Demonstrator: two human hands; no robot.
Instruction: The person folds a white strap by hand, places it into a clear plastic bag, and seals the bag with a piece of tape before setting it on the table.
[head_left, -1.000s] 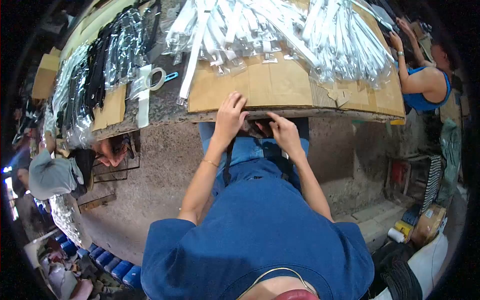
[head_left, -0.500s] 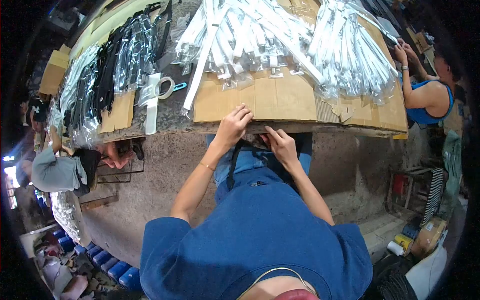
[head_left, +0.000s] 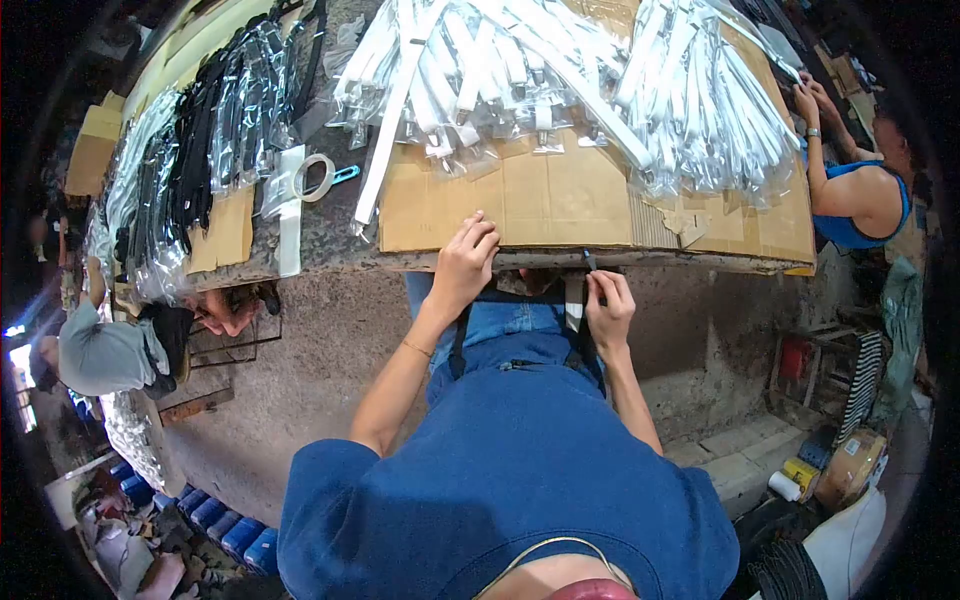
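My left hand (head_left: pixel 466 262) rests at the front edge of the cardboard (head_left: pixel 550 205), its fingertips on the board and the fingers close together; whether anything is under them is hidden. Just below the table edge, my right hand (head_left: pixel 609 303) pinches a small dark pen-like tool (head_left: pixel 588 260) with a bluish tip. A pale strip (head_left: pixel 574 302) hangs beside that hand, near my lap. Beyond the hands, white straps in clear plastic (head_left: pixel 470 75) lie in a heap, and a second bundle of white straps (head_left: pixel 700 110) lies to the right.
A tape roll (head_left: pixel 314 178) and a blue-handled tool (head_left: pixel 346 174) lie left of the cardboard. Black bagged straps (head_left: pixel 240 110) lie farther left. A person in blue (head_left: pixel 860 205) is at the right; another in grey (head_left: pixel 110 345) is at the left. A metal rack (head_left: pixel 815 365) stands lower right.
My right hand has moved right and slightly down, and the dark tool now shows in its fingers. The pale strip has come into view. My left hand has barely shifted.
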